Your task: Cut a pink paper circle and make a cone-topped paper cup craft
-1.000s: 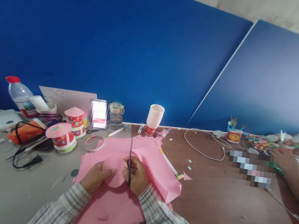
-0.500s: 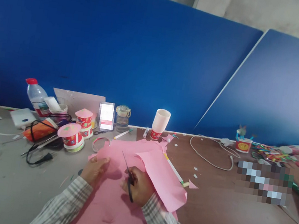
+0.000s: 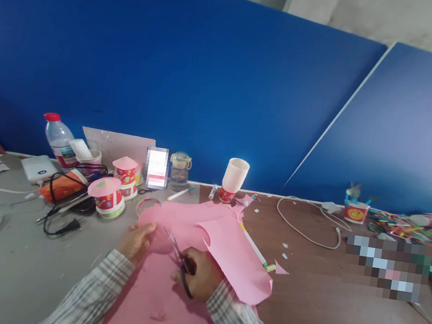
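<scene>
Counter [image 3: 320,307] carries flat pink sheets [image 3: 166,301] under both hands, with a curled pink sheet [image 3: 242,258] lying to the right, probably there so it stays clear of the blades. Left hand [image 3: 136,240] is pinched closed on the left edge of a rounded pink piece [image 3: 151,216] just above the sheets, likely steadying it with the right side left free. Right hand [image 3: 201,274] is curled round the handles of dark scissors [image 3: 183,273], blades aimed forward-left for reach at the piece; can't tell if they touch it.
</scene>
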{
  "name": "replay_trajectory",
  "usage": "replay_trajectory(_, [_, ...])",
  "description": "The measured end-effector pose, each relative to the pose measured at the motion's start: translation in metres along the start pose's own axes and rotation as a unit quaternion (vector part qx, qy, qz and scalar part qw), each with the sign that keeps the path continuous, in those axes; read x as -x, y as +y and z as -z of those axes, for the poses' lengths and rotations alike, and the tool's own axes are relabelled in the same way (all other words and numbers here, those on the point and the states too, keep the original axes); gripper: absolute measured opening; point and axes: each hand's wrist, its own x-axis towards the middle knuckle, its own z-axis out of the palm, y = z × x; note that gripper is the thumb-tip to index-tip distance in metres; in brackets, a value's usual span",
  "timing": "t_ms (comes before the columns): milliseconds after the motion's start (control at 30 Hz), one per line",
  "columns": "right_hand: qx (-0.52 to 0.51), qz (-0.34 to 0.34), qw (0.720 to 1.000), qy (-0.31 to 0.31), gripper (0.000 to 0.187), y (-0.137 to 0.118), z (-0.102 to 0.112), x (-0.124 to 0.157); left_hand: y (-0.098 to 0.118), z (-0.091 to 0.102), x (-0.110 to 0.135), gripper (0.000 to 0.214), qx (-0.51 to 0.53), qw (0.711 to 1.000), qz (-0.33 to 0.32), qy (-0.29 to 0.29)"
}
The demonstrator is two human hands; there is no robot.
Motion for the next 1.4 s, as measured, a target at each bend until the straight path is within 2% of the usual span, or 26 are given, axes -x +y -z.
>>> replay_trajectory(467, [0.01,0.007,1.0,-0.005,0.014,0.011,-0.013,-0.006,0.0,-0.006,0.006,0.011,0.046,0.999,0.018,0.012])
replay_trajectory(767, [-0.044,0.0,0.999,-0.006,0.012,0.015,-0.02,-0.011,-0.002,-0.007,0.006,0.016,0.034,0.999,0.026,-0.002])
replay_trajectory(1133, [-0.048,0.027,0.998,0.009,0.008,0.018,-0.02,-0.012,0.0,-0.006,0.007,0.014,0.032,0.999,0.031,-0.002])
replay_trajectory(1400, [-0.051,0.022,0.998,-0.002,0.009,0.019,-0.019,-0.011,0.004,-0.009,0.01,0.015,0.033,0.998,0.043,-0.009])
